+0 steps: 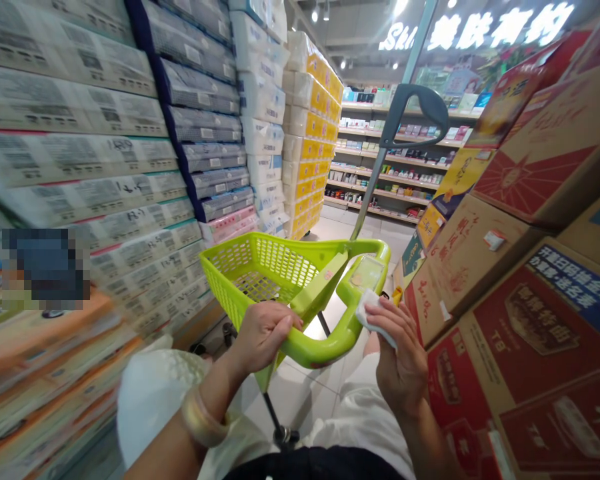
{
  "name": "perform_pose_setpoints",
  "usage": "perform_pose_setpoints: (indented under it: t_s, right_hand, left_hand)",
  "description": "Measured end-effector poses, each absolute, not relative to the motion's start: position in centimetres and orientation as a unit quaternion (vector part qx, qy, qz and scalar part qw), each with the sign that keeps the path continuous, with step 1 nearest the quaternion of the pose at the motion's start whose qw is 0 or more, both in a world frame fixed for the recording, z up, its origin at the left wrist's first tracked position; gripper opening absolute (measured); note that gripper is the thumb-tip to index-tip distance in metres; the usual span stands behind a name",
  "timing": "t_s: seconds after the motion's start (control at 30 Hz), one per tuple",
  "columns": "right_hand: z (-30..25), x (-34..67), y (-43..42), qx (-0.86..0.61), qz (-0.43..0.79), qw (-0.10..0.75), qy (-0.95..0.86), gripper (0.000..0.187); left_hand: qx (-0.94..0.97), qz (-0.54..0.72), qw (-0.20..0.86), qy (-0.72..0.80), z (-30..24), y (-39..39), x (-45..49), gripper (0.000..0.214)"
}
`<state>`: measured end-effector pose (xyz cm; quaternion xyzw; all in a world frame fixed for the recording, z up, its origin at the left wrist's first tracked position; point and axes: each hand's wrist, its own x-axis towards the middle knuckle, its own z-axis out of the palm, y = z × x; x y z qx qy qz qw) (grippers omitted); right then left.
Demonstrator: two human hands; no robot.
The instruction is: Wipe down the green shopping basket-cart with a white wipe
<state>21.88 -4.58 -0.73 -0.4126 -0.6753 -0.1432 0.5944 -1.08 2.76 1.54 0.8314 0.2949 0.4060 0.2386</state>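
Note:
A lime-green shopping cart (280, 250) with a lattice basket stands in front of me. My left hand (267, 333) is wrapped around the near left part of its looped handle (325, 347), with a bangle (203, 417) on that wrist. My right hand (397, 347) presses a folded white cloth (373, 313) against the right side of the handle, beside the small display panel (367, 273). The fingers lie over the cloth, and their undersides are hidden. A grey loop grip (415, 117) sits on a pole (375, 187) beyond the handle.
Stacked tissue packs (95, 153) form a wall on the left, with yellow-and-white packs (313, 127) farther back. Cardboard cartons (525, 333) rise close on the right. Shelves of small goods (370, 153) stand at the aisle's far end. Pale tiled floor (325, 387) shows beneath the cart.

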Motion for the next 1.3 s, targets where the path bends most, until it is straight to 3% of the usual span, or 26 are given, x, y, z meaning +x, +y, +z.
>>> perform_pose_setpoints:
  t_s: [0.17,0.4,0.63,0.8,1.3]
  right_hand:
    - [-1.4,20.8,-5.1,-0.376,-0.138,0.575,-0.714,0.026]
    - [-0.7,21.1,-3.9,-0.415,-0.127,0.576,-0.693,0.025]
    - [-0.9,21.3,-3.8,-0.411,-0.127,0.563,-0.705,0.03]
    - [-1.1,21.5,-3.7,-0.41,-0.133,0.564,-0.704,0.032]
    - [-1.4,24.2,-2.3,-0.46,-0.188,0.581,-0.645,0.02]
  left_hand:
    - [0.875,0.278,0.258,0.301,4.2,2.7,-2.0,0.055]
    - [0.899,0.195,0.14,0.367,8.2,-0.7,2.9,0.045]
    - [0.881,0.106,0.049,0.459,7.2,-1.2,5.6,0.043]
    - [0.895,0.116,0.063,0.427,6.7,-1.1,5.3,0.032]
    - [0.915,0.134,0.147,0.352,7.5,-2.2,-0.8,0.033]
